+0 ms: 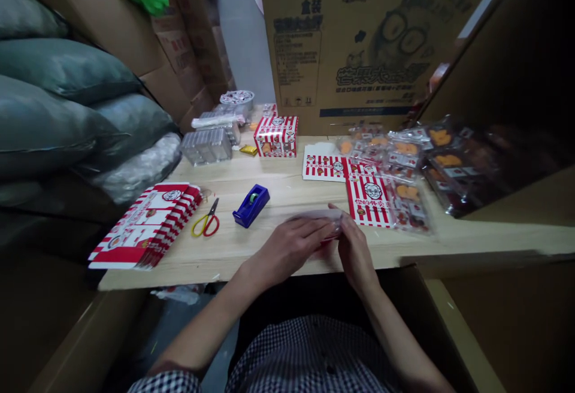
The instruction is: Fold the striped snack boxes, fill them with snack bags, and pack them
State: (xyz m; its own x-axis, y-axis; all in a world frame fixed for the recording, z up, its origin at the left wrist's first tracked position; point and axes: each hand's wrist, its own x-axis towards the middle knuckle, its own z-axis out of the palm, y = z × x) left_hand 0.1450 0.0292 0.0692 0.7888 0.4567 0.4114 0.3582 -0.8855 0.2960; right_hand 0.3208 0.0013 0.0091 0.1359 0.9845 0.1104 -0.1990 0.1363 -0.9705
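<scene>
Near the table's front edge, my left hand (294, 243) is closed over a small folded piece of card (321, 215), whitish on top with some red beneath. At its right end my right hand (356, 249) grips the same card with thumb and fingers. My fingers cover much of it. Just beyond my right hand lies a flat red-and-white striped card (369, 200) with a printed face, partly overlapped on its right by clear packets (408, 201) holding orange pieces. A blue tape dispenser (251, 205) stands to the left of my left hand.
Scissors (206, 222) and a stack of folded striped cartons (146, 225) lie at left. An assembled striped box (275, 137) and clear plastic cases (206, 146) stand at the back. Large cardboard boxes (332, 51) rise behind; filled sacks (67, 69) are piled at left.
</scene>
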